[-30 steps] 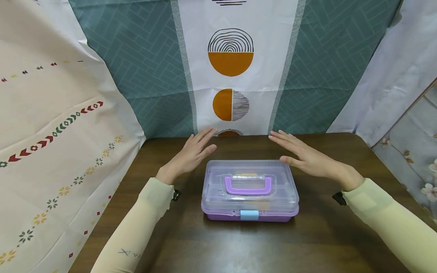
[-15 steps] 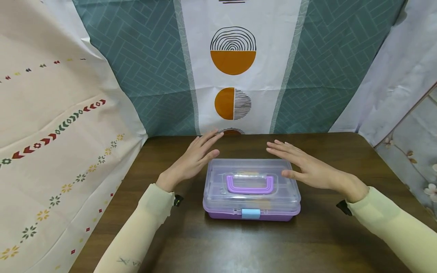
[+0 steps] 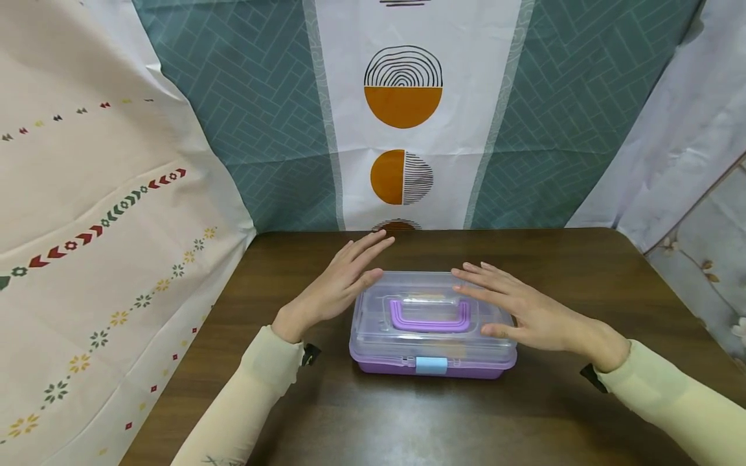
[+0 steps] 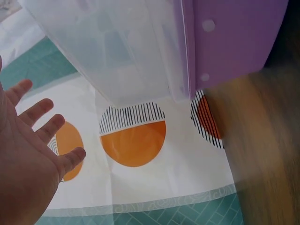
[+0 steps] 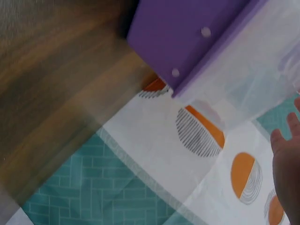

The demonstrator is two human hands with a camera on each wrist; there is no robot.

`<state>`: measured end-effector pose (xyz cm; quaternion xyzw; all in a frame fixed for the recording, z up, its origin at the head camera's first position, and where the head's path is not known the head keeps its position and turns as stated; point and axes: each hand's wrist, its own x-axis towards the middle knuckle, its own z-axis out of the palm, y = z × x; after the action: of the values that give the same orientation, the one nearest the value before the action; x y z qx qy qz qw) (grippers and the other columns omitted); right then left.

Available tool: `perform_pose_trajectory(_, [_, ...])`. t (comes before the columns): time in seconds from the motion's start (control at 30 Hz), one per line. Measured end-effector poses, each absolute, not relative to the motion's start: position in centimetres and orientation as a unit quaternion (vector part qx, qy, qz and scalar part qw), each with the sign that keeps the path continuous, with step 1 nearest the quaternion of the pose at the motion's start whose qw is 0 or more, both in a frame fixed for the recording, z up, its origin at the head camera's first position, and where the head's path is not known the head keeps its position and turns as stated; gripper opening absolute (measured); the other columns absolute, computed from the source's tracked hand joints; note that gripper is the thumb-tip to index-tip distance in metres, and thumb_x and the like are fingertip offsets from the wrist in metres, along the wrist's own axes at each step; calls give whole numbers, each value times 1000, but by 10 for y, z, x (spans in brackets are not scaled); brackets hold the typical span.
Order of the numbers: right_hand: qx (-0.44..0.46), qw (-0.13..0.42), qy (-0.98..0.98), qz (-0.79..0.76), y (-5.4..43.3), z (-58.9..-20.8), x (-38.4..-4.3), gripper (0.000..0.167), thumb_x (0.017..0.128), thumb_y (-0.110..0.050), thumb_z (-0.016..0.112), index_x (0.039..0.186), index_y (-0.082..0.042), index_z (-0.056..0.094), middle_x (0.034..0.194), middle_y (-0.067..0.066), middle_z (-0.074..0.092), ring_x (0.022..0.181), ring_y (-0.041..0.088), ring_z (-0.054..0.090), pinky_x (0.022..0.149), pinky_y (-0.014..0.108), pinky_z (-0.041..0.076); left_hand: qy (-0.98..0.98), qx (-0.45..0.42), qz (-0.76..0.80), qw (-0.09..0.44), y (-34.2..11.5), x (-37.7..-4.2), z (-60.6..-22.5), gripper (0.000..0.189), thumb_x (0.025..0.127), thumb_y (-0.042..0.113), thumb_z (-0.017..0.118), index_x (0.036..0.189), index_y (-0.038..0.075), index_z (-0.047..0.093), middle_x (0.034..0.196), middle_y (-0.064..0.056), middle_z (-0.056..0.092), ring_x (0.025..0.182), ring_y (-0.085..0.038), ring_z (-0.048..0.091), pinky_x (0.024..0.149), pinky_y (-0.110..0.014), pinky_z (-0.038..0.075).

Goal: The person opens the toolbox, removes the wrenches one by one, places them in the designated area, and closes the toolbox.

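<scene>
A plastic storage box stands closed on the wooden table, with a clear lid, a purple base, a purple carry handle folded flat on top and a light blue latch at the front. My left hand hovers by the box's back left corner, fingers straight and spread. Over the lid's right side my right hand hangs with its fingers straight, pointing left. Both hands hold nothing. In the left wrist view the left hand is apart from the box. The right wrist view shows only part of the right hand.
The dark wooden table bears the box in its middle. Behind its far edge hangs a teal and white cloth with orange circles. A cream patterned cloth borders the left side, and a floral cloth the right.
The right hand has come lower and nearer, over the lid's right side. My left hand has shifted slightly right, toward the box. The box stays closed in its place; the view has shifted slightly.
</scene>
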<state>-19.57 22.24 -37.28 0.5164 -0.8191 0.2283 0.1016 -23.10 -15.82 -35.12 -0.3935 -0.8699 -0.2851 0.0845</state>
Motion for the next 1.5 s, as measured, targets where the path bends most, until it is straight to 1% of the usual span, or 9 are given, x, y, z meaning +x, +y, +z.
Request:
perform_pose_trajectory(0.2, [551,134,-793,224,220,-383,-195,67,101,-37,68,157,-8,45,167,15,34,155,38,26,130,38,6,-866,-394,-299,67,-155,-226,-352,65,109,62,28,167,31,24,173,4,16,158,-19,15,127,-58,6])
perform_pose_trajectory(0.33, [563,156,-778,231,220,-389,-193,63,106,-44,58,154,-5,48,164,19,38,153,38,30,130,42,9,-861,-390,-324,50,-154,-220,-350,63,110,60,31,166,34,24,173,7,15,158,-20,15,126,-62,12])
perform_pose_trajectory(0.4, [569,165,-773,228,220,-393,-192,63,107,-46,56,154,-4,49,163,19,39,153,38,30,129,42,10,-859,-392,-327,47,-153,-217,-349,63,109,61,31,166,34,24,173,10,14,158,-19,14,126,-61,12])
perform_pose_trajectory(0.63, [597,211,-744,213,219,-404,-190,59,108,-43,56,148,0,55,158,24,44,149,41,35,129,45,15,-845,-429,-314,57,-145,-208,-347,66,109,61,28,166,27,28,172,6,18,158,-19,15,128,-55,4])
perform_pose_trajectory(0.8, [613,234,-726,205,218,-409,-192,55,109,-41,55,144,2,59,154,27,47,145,45,40,128,47,17,-838,-456,-293,62,-135,-199,-343,65,110,59,29,165,25,29,172,4,20,159,-24,17,128,-56,3])
perform_pose_trajectory(1.1, [616,257,-715,207,214,-421,-195,52,109,-39,54,140,1,62,150,27,52,146,41,42,127,48,21,-831,-492,-253,55,-120,-183,-343,66,109,60,29,165,25,29,171,4,22,158,-19,21,127,-60,7])
perform_pose_trajectory(1.23, [616,272,-708,213,213,-424,-195,50,109,-38,54,138,2,64,147,27,55,144,40,45,126,48,23,-824,-518,-221,62,-113,-174,-341,63,110,54,36,165,25,29,172,1,22,158,-18,19,127,-59,9])
perform_pose_trajectory(1.4, [618,300,-691,225,213,-427,-196,46,109,-35,56,132,3,67,145,26,58,140,40,50,125,48,26,-812,-547,-194,61,-102,-166,-341,61,110,40,49,165,23,29,172,1,21,158,-14,15,128,-57,10])
perform_pose_trajectory(1.5, [616,315,-683,234,212,-429,-196,44,109,-33,57,129,3,69,144,24,59,139,37,52,124,47,29,-805,-559,-185,68,-98,-162,-343,63,110,39,52,165,22,29,172,0,23,158,-14,16,127,-57,13])
